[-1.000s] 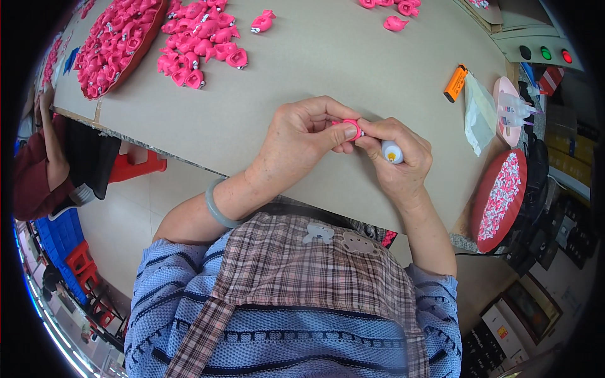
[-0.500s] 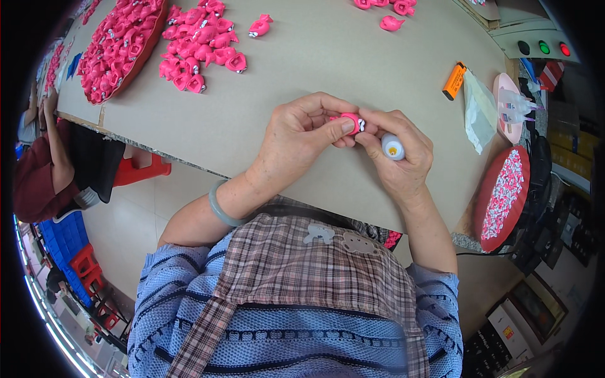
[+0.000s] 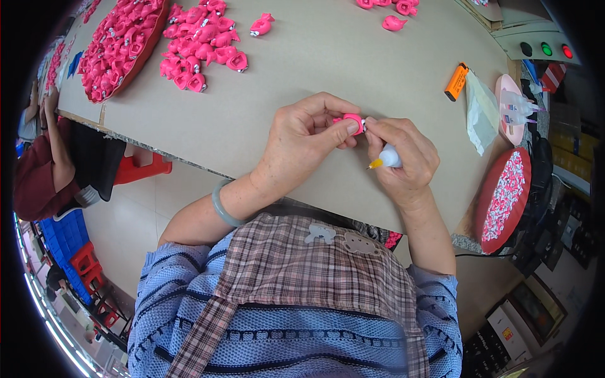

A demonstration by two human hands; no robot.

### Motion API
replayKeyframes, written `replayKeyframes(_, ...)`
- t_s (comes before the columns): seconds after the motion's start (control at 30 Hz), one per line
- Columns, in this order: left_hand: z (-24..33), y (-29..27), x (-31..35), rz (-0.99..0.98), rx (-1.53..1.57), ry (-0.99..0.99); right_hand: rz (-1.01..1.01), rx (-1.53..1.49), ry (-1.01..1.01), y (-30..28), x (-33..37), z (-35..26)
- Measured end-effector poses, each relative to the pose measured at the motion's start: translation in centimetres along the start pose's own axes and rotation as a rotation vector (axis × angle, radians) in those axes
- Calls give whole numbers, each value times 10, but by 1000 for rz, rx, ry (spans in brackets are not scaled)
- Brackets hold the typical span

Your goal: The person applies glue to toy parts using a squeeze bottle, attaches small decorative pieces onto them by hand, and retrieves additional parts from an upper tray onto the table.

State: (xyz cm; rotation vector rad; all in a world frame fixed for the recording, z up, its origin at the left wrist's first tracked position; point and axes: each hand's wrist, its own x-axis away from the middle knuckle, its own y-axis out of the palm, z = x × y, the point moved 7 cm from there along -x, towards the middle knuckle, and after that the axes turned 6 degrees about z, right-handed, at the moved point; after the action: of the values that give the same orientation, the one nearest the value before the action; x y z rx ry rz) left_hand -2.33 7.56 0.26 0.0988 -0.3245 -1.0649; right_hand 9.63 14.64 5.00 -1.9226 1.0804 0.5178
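Observation:
Just above the table, my left hand [image 3: 299, 135] pinches a small pink toy figure [image 3: 356, 120] between thumb and fingers. A bit of white and black shows at its right end. My right hand [image 3: 406, 154] is closed around a small white squeeze bottle [image 3: 391, 156], probably glue, whose yellow nozzle points left and down. The thumb and forefinger of that same hand meet the figure's right end; whether they hold a tiny part there is hidden.
A red tray [image 3: 140, 69] heaped with pink figures stands far left, beside a loose pile of them [image 3: 201, 44]. On the right lie an orange box-like piece [image 3: 456, 82], a pale cloth [image 3: 481, 113], a pink dish [image 3: 506, 85] with bottles, and a red tray [image 3: 495, 244] of small pink-and-white pieces.
My right hand has turned, so the bottle's nozzle swings from facing up to pointing left and down. Its fingertips have shifted at the figure's end. My left hand hardly moves.

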Motion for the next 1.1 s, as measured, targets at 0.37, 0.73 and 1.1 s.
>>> replayKeyframes(0.37, -2, 0, 0, 18, -8, -12, -26, 83, -72, 4, 4, -5)
replayKeyframes(0.73, -2, 0, 0, 42, -37, -17, -42, 92, -48, 6, 8, -3)
replayKeyframes(1.1, -3, 0, 0, 39, -29, -19, -38, 102, -45, 7, 7, -2)
